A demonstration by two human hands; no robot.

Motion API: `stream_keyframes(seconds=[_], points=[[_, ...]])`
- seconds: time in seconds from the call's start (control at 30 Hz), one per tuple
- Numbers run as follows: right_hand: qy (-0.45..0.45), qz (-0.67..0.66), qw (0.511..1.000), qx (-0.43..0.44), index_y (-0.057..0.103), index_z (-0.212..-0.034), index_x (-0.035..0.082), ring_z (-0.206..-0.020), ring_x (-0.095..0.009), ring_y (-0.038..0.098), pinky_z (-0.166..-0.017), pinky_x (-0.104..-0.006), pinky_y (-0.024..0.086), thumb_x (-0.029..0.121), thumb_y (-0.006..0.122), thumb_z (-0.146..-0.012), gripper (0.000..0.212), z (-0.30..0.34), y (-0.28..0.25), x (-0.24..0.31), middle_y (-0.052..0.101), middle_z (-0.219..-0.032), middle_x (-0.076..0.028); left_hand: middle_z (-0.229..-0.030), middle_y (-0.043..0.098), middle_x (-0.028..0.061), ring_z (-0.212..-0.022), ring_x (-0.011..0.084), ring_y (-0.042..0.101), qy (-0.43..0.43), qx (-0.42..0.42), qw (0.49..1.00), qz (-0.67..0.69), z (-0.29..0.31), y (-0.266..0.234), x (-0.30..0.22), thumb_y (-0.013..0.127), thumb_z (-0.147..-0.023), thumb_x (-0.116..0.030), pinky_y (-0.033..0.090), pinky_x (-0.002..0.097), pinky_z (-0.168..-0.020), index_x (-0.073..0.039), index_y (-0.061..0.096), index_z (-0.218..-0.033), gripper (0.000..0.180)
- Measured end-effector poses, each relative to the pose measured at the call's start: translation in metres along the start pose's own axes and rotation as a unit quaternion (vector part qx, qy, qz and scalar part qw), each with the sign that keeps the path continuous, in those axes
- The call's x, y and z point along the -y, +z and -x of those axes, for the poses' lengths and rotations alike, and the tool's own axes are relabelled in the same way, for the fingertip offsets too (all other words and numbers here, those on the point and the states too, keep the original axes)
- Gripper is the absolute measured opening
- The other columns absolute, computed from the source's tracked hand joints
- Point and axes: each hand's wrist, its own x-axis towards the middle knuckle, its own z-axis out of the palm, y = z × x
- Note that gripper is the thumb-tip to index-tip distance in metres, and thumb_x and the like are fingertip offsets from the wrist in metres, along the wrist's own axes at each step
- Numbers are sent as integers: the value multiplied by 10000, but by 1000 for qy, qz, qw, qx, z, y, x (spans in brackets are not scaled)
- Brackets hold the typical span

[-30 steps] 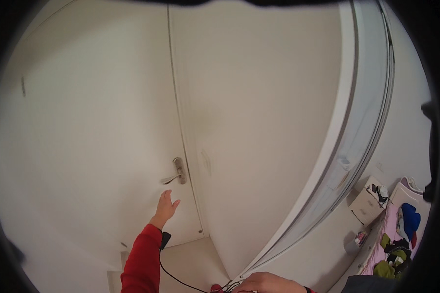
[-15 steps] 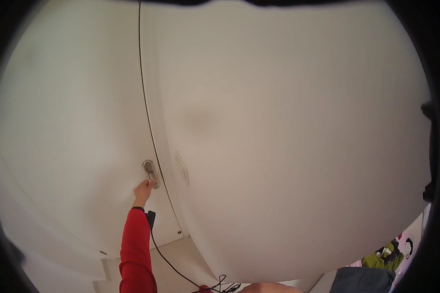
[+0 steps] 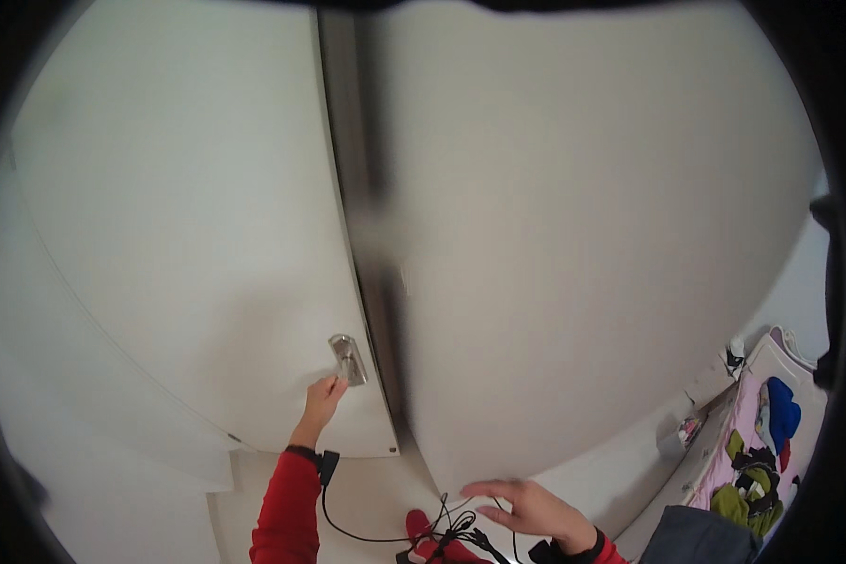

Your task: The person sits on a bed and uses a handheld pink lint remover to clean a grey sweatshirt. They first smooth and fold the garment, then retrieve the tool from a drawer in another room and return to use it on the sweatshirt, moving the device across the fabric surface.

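Observation:
My left hand [image 3: 321, 406] is wrapped round the silver door handle [image 3: 350, 361] near the edge of a white door [image 3: 188, 207]. That door stands ajar, with a dark gap [image 3: 382, 310] between its edge and the wall on the right. My right hand [image 3: 526, 509] is held low at the bottom centre, thumb and fingers apart, with nothing in it. Beneath it hang black cables [image 3: 456, 528]; one of them runs to a small black device [image 3: 328, 466] at my left wrist.
A broad white wall [image 3: 583, 235] fills the right. Low on the right, a pink-covered bed [image 3: 744, 414] bears heaped clothes [image 3: 752, 484] in green, black and blue. A red shoe [image 3: 417, 523] shows on the pale floor [image 3: 263, 508].
The door has swung from closed to ajar, with my left hand staying on its handle. My right hand has risen into view, and more of the bed shows.

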Motion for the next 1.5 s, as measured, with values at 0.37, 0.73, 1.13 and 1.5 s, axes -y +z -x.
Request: stream_keyframes(seconds=[0.37,0.73,1.13,1.5], points=[[-128,5,988,88,523,-1248,93,-1025,-368,596,-857,-416,488,185,605,-911,359,-177,-36,-7,622,-1145,-164,-972,559,105,-1022,294,531,121,17,975,-188,62,-92,-51,636,-837,-391,264,529,-1019,-97,549,-933,322],[-249,-57,924,283,481,-1300,17,-1153,-339,539,-946,-420,441,230,583,-934,436,-406,-53,11,556,-1260,-182,-1343,480,156,-1305,286,411,-287,-218,927,102,116,-86,-41,630,-861,-343,208,509,-1112,-98,481,-1340,558],[-270,-21,910,313,480,-1315,51,-1167,-333,528,-981,-400,422,197,566,-933,418,-625,-31,-32,543,-1285,-167,-1338,490,147,-1280,278,435,-395,-172,875,221,-31,-84,65,627,-869,-342,249,486,-1089,-89,481,-1342,556],[-213,-17,931,295,531,-1247,17,-1143,-321,556,-975,-386,440,227,604,-916,399,-869,-89,-51,586,-1223,-175,-1334,500,138,-1257,271,456,-422,-100,861,267,-255,-156,168,625,-876,-341,287,465,-1068,-82,482,-1344,554]])
